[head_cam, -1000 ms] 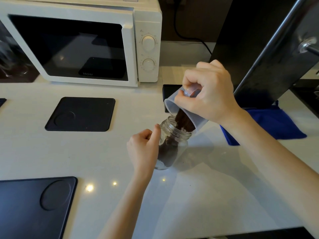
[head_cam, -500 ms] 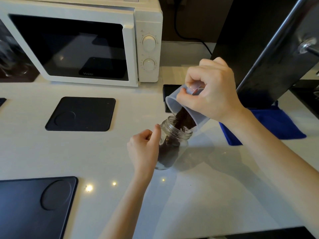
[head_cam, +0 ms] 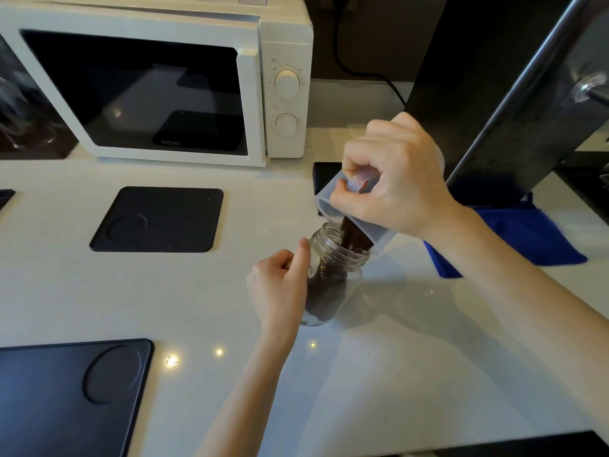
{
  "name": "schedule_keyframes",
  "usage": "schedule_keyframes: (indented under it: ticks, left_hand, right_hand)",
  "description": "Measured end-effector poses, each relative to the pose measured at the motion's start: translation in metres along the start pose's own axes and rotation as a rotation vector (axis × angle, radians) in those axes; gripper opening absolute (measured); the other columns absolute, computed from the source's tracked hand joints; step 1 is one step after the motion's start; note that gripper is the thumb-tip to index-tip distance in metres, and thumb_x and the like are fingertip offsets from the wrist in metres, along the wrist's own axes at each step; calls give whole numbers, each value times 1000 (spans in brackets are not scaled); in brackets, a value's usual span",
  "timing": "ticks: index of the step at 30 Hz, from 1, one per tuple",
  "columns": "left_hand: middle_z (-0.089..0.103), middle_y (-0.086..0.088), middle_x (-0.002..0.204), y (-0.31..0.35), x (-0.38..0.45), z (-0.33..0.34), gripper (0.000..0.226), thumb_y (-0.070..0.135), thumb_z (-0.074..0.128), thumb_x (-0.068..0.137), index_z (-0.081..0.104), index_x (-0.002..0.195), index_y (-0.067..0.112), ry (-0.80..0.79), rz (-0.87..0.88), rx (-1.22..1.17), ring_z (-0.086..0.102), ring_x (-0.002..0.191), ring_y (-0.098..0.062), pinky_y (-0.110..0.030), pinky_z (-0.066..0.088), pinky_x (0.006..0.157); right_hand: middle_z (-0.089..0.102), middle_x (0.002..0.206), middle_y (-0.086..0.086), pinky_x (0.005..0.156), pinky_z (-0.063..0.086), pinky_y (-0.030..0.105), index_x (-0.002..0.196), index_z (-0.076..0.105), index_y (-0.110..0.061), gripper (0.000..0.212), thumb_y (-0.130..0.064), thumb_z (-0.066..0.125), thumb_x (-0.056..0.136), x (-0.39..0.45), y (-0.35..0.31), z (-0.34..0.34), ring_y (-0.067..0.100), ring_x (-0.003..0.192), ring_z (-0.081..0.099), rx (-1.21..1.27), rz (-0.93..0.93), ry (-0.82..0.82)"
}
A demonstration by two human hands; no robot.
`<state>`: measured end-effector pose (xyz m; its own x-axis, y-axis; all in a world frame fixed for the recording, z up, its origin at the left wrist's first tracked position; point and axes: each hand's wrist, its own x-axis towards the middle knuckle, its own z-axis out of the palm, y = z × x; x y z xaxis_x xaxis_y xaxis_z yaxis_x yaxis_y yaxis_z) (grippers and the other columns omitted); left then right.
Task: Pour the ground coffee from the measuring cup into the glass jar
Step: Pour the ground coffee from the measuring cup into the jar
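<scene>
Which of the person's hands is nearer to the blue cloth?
Right. The right hand tips the measuring cup just left of the blue cloth; the left hand holds the glass jar, farther left.

The right hand (head_cam: 392, 179) hides much of the measuring cup (head_cam: 379, 232); the mat (head_cam: 66, 390) runs off-frame.
</scene>
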<state>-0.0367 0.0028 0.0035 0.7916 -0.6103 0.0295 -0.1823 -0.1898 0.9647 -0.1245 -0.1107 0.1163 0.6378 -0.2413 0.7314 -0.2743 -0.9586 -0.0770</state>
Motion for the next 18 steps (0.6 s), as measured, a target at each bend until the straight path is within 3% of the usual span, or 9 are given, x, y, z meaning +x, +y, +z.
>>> schedule_keyframes:
  ticks: [7,18]
  left_hand:
    - [18,3,40,0,-1,-1,58,34,58,82,22,41,17,5,-5,-3,19,46,-14,-24,15,44]
    - [24,-7,47,-1,-3,-1,55,38,58,82,28,46,10,-5,15,-7,21,46,-13,-25,18,45]
  right_hand:
    - [52,48,8,52,40,40,53,54,-5,24,-23,62,66,0,-4,2,24,51,43,-12,2,13]
    - [51,49,6,54,38,37,53,54,-5,25,-24,61,68,2,-6,2,17,54,39,-1,-22,35]
